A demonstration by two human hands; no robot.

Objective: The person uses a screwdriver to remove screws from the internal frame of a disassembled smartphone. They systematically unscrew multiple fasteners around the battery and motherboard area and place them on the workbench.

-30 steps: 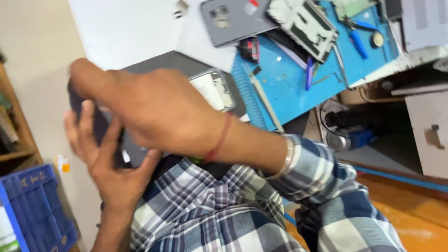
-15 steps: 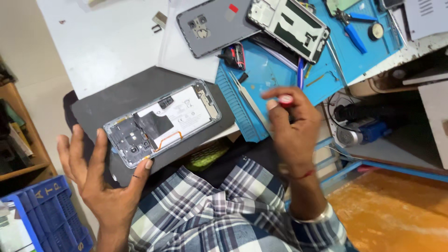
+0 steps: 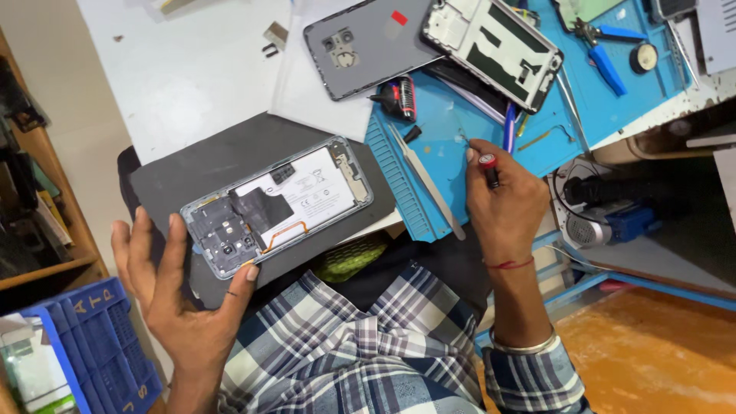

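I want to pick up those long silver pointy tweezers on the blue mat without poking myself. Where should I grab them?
Probably best to pinch the long silver metal tweezers around the wide middle, from above. They lie flat on the ribbed blue work mat, tapering to a sharp tip at the upper end, so keep fingers away from that end.

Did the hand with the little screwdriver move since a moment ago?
Yes. The right hand left the opened phone and moved right, over the blue mat, holding the screwdriver.
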